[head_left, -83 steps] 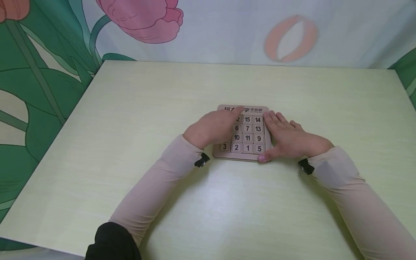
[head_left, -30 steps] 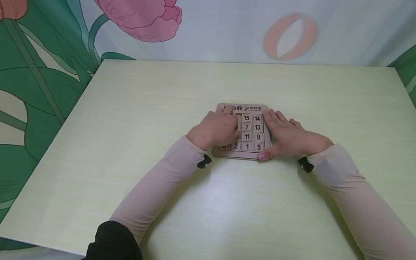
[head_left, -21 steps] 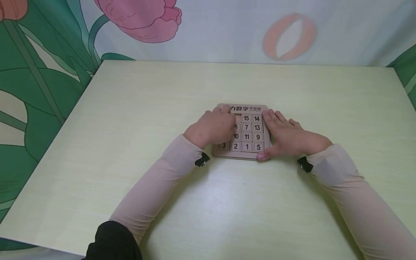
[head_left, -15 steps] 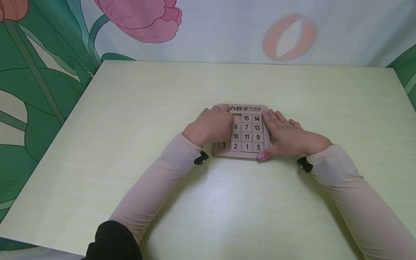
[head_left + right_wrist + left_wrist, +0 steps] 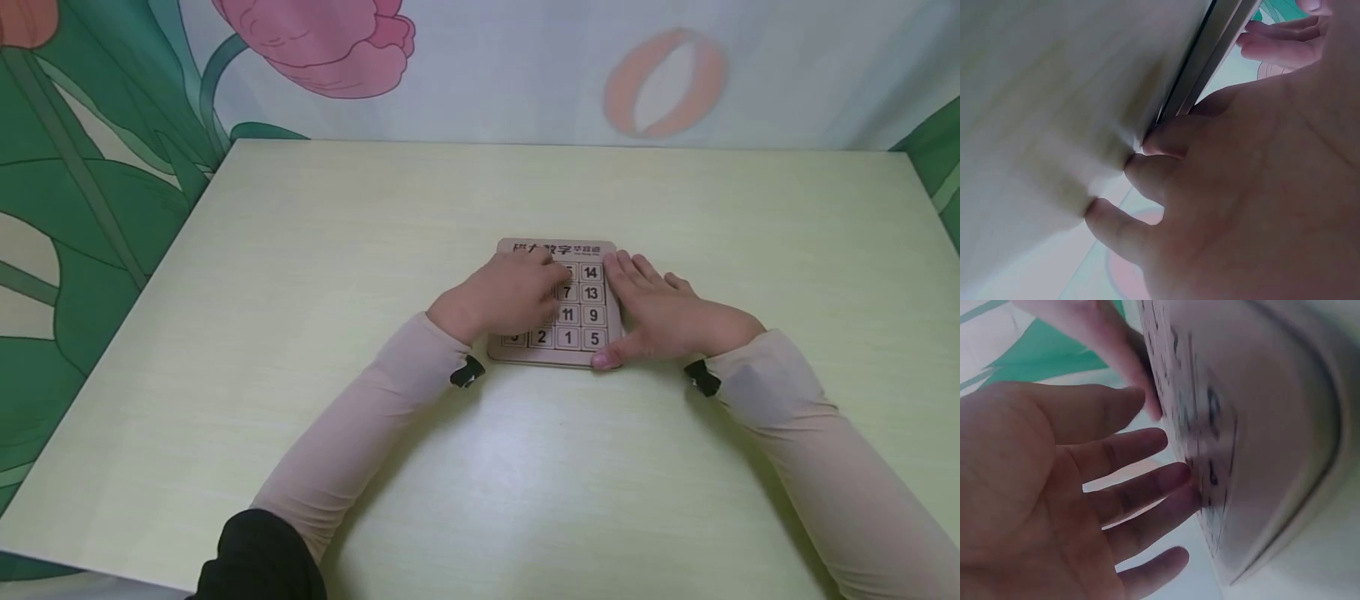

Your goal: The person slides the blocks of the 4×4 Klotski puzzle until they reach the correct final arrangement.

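Observation:
A number slide puzzle (image 5: 540, 357), a pale flat board with numbered square tiles and printed characters along its top, lies on the table. My left hand (image 5: 501, 293) is over its left half, fingers spread and slightly bent, covering most tiles of the two left columns. In the left wrist view, the middle fingertips (image 5: 1175, 478) reach the tile face while the thumb stays off it. My right hand (image 5: 667, 321) lies along the board's right edge with straight fingers, its thumb on the lower right corner. In the right wrist view, several fingertips rest on the table beside the board's edge (image 5: 1200, 62).
The pale wooden table (image 5: 337, 250) extends around the board on all sides. Behind it hangs a backdrop cloth (image 5: 510, 67) printed with flowers and green leaves. Both forearms wear light sleeves, with a black band piece (image 5: 467, 372) at the left wrist.
Earlier the 12 tile's top-row place showed vacant; now my left hand covers it. That hand drew left, then came back right, its index finger reaching the 15 tile. The right hand stayed still.

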Motion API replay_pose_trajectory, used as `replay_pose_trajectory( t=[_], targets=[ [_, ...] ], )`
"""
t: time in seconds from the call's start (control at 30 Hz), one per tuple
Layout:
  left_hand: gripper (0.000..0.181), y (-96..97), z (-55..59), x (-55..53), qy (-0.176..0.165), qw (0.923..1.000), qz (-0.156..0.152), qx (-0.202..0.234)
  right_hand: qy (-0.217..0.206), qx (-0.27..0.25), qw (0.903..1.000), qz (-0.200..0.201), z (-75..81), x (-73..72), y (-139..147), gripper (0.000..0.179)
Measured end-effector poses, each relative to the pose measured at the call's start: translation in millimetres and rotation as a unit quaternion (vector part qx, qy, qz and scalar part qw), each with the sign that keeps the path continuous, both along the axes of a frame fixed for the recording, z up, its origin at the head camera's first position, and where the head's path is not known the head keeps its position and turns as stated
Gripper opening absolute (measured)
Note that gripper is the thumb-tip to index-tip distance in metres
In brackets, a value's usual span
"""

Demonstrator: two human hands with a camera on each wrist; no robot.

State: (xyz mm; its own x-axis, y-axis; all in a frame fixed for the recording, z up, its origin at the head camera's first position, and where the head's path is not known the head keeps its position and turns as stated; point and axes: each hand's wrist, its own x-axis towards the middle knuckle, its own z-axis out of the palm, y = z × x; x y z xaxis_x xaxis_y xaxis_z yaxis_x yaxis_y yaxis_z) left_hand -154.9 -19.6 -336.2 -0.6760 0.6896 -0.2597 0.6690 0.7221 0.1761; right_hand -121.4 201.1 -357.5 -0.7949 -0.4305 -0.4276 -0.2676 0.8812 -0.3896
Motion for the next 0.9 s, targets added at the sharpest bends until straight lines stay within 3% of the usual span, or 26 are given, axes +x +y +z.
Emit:
replay_pose_trajectory(
  t=[0.1, 0.4, 0.67, 0.9],
  targets=[
    [0.044, 2.7, -2.8, 2.0, 0.003, 0.9999, -0.012, 0.000, 0.002, 0.001, 1.0000, 0.001, -0.6, -0.5, 0.2, 0.143],
    [0.055, 4.8, -7.1, 4.7, -0.004, 0.9999, 0.010, -0.004, -0.001, 0.004, 1.0000, 0.002, -1.8, -1.3, 1.4, 0.143],
    [0.037, 3.2, -6.4, 3.4, -0.021, 0.9992, 0.019, 0.030, -0.001, 0.006, 1.0000, 0.000, -0.8, -2.0, 0.2, 0.144],
    [0.028, 0.8, -3.5, 0.8, 0.013, 0.9994, 0.031, 0.002, -0.004, 0.004, 1.0000, -0.001, -0.8, -1.4, -0.3, 0.144]
  ],
)
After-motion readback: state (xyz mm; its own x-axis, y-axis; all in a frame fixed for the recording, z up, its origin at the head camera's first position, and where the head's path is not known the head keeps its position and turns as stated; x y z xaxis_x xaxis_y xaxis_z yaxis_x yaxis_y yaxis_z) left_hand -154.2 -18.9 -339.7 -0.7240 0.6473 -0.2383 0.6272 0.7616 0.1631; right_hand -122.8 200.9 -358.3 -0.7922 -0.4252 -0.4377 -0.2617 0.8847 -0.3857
